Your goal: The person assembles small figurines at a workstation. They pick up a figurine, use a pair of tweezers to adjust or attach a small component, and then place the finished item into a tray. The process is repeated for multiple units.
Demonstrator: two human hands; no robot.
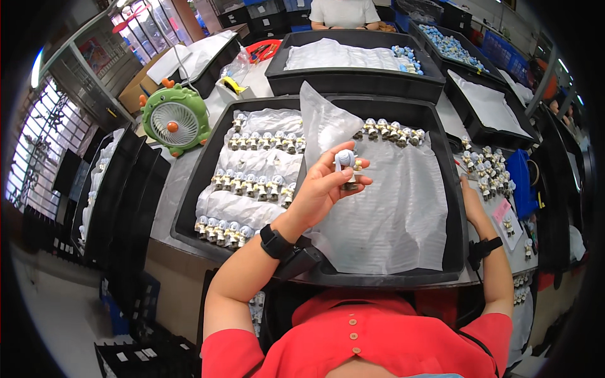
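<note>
My left hand [324, 186] is raised over the black tray [462, 252], its fingers closed around a small figurine [346, 160] with pale blue hair and a light body. My right hand [468, 194] rests low by the tray's right edge, near a pile of similar figurines [488, 170]; its fingers are too small and partly hidden to read. In the tray, several rows of figurines [255, 186] lie on white foam sheet at the left. Another row [392, 132] lies at the top right on a foam sheet [391, 208]. A folded foam flap [326, 120] stands up between both halves.
A green dragon-shaped fan [174, 120] stands left of the tray. Beyond it lies another black tray [277, 79] with blue pieces, and a person [345, 14] sits behind. At the right are a blue bin [520, 179], a paper with a pink note [506, 217] and more trays.
</note>
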